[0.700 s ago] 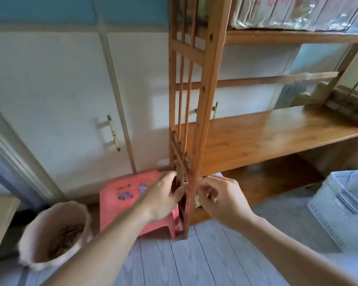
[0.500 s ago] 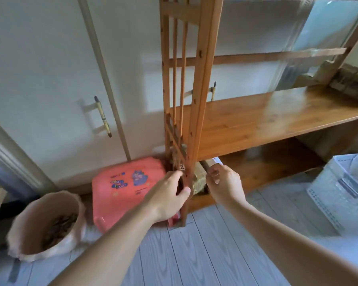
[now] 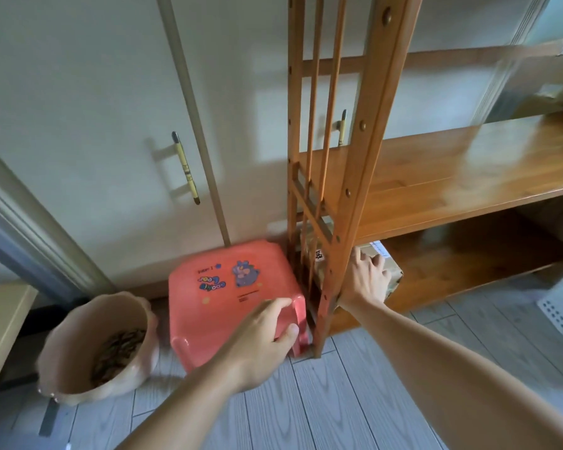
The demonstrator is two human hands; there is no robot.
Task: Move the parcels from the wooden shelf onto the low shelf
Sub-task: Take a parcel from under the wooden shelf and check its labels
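- Parcel (image 3: 391, 275) lay on low shelf (image 3: 468, 264), long axis unclear.
- Right hand (image 3: 366, 279) rested on parcel, fingers spread.
- Left hand (image 3: 260, 342) gripped stool (image 3: 228, 297) corner, fingers curled.

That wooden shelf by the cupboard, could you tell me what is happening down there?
A person is crouched at the wooden shelf. Their right hand rests on a brown parcel sitting at the left end of the bottom board, behind the front post. Their left hand is on the corner of a pink plastic stool beside the shelf. The board above the parcel is bare where visible.
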